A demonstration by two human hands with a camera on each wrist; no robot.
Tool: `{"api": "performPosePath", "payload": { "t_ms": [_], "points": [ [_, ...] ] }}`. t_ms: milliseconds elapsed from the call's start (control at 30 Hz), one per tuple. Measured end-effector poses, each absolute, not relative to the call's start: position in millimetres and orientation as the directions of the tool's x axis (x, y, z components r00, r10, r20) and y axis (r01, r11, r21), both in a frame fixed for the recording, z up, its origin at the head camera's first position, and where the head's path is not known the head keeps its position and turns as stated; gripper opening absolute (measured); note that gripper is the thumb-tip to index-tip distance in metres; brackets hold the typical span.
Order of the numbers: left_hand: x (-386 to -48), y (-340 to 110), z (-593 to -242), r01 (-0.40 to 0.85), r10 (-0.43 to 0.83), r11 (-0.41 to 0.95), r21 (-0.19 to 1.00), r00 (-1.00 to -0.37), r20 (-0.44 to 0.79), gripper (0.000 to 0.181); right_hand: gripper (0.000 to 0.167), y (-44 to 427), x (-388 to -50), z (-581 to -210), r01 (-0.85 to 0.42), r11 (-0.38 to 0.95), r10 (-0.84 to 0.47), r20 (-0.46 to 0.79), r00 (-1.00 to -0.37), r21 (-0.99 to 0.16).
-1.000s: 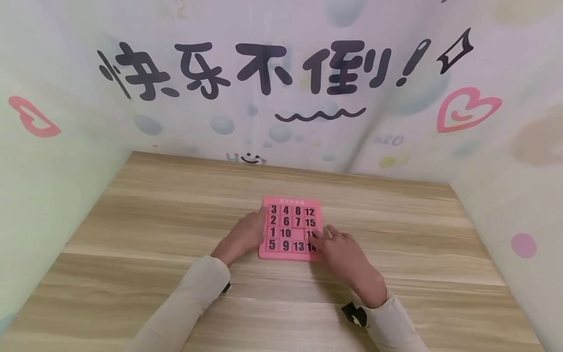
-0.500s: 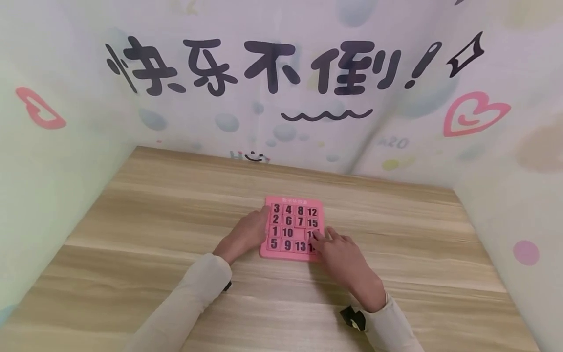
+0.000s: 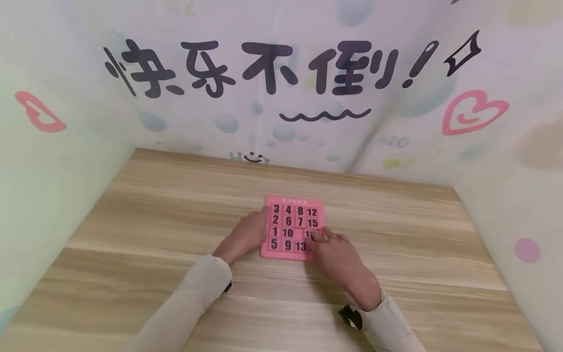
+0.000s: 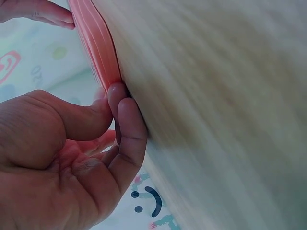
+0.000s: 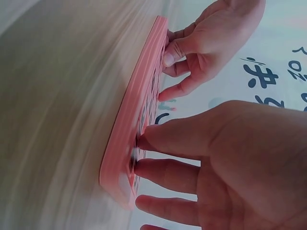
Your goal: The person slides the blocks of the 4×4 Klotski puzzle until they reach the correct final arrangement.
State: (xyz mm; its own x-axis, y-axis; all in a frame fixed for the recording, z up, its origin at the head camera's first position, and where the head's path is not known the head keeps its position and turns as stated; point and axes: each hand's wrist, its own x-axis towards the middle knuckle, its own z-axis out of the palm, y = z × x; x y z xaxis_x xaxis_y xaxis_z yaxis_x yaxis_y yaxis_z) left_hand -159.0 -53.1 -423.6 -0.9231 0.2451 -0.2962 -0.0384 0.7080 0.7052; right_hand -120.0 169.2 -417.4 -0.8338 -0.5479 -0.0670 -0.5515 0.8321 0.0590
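Observation:
A pink sliding number puzzle (image 3: 288, 227) lies flat on the wooden table, its black numbers upright in the head view. My left hand (image 3: 250, 230) holds the left edge; in the left wrist view its thumb (image 4: 91, 122) and fingertips pinch the rim. With extended thumb and fingers, my right hand (image 3: 340, 259) touches the tiles at the lower right. Its fingertips cover part of the 11 tile (image 3: 308, 233) and hide the bottom right tile. Left of the 11 tile is a narrowed gap (image 3: 299, 233) in the third row. The right wrist view shows the puzzle's thick side (image 5: 129, 110).
Wood-grain table (image 3: 176, 195) surrounds the puzzle. Behind it stands a pale wall sheet (image 3: 246, 107) with large black characters, bubbles and hearts; similar sheets close off both sides. A black strap piece (image 3: 350, 317) sits at the right sleeve.
The 11 tile has slid slightly left, partly into the gap, under my right fingers. My right hand has shifted left with it. My left hand keeps its hold on the puzzle's edge.

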Motion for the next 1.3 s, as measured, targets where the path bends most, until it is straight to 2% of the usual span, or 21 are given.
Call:
{"api": "performPosePath", "payload": {
  "t_ms": [767,900,1000,1167,1300],
  "points": [
    [-162,-56,-422,-0.033,0.257,0.687,0.726,-0.923,-0.285,0.065,0.025,151,-130,-417,-0.580,0.812,-0.579,0.027,-0.815,-0.069],
    [-160,-55,-423,-0.037,0.250,0.696,0.717,-0.924,-0.291,0.066,0.006,161,-135,-418,-0.584,0.798,-0.572,0.113,-0.812,-0.149],
    [-159,-55,-424,-0.029,0.253,0.700,0.714,-0.924,-0.286,0.065,0.004,169,-140,-418,-0.562,0.807,-0.536,0.175,-0.826,-0.181],
    [-159,-55,-425,-0.034,0.250,0.700,0.713,-0.924,-0.290,0.065,0.032,180,-143,-416,-0.490,0.855,-0.479,0.100,-0.872,-0.173],
    [-159,-54,-425,-0.041,0.246,0.703,0.710,-0.923,-0.296,0.066,0.037,182,-144,-417,-0.470,0.870,-0.471,0.028,-0.881,-0.147]
  ]
}}
